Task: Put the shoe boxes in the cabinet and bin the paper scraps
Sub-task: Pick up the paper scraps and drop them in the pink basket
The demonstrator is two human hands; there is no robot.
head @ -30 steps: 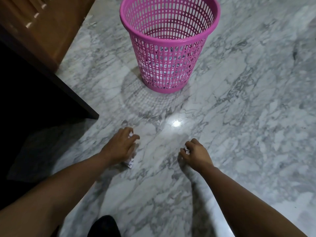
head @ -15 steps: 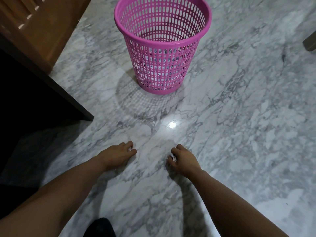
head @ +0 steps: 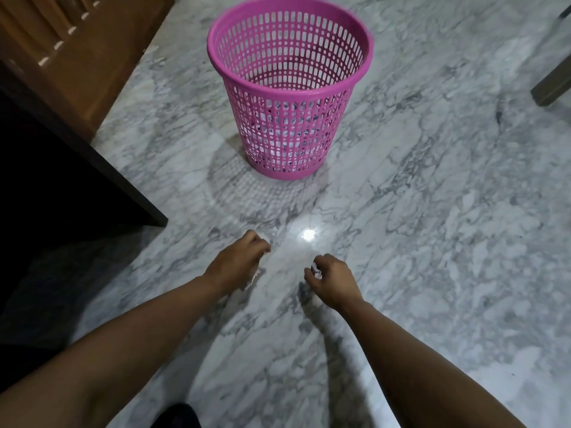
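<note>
Both bare hands reach forward, low over the polished grey-veined white marble floor (head: 432, 211). The right hand (head: 332, 281) is curled into a loose fist, its fingers clenched around a small crumpled white paper scrap (head: 316, 271) that peeks out between thumb and forefinger. The left hand (head: 238, 262) is also curled, knuckles up; a pale sliver of paper (head: 254, 277) shows under its palm, though I cannot tell for sure whether the fingers grasp it or merely cover it. Ahead of both hands, well apart from them, the pink perforated plastic waste basket (head: 290, 97) stands upright on the floor, with crumpled white paper visible through its lower holes. A dark wooden cabinet (head: 77, 57) lies to the left.
</note>
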